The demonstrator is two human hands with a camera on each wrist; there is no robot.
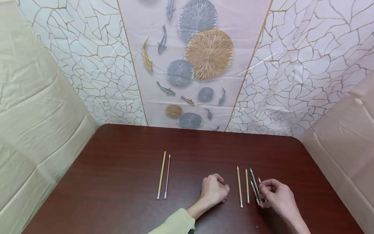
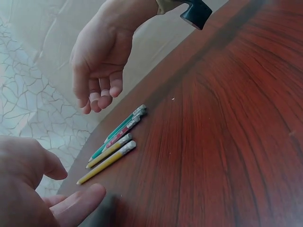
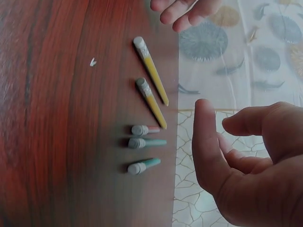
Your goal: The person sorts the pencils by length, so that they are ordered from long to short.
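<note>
Seeing yellow pencil (image 1: 162, 175) & pink pencil (image 1: 167, 176) lying well L on table (image 1: 117, 162), patterned cloth (image 1: 248, 19) behind; holding loosely spread L hand (image 1: 214, 190) btwn them & 5 pencils (image 1: 247, 186); hovering w/ R hand (image 1: 279, 199), likewise spread, partly hiding rightmost in head view.

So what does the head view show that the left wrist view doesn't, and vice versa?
Only the head view: the yellow pencil and thin pink pencil on the left, the light green left sleeve and the fish-print backdrop panel.

Only the left wrist view: the right sleeve cuff and a black wrist device.

Both: left hand, right hand, wood-grain tabletop, crackle-pattern backdrop, and the pencil group near the right hand.
</note>
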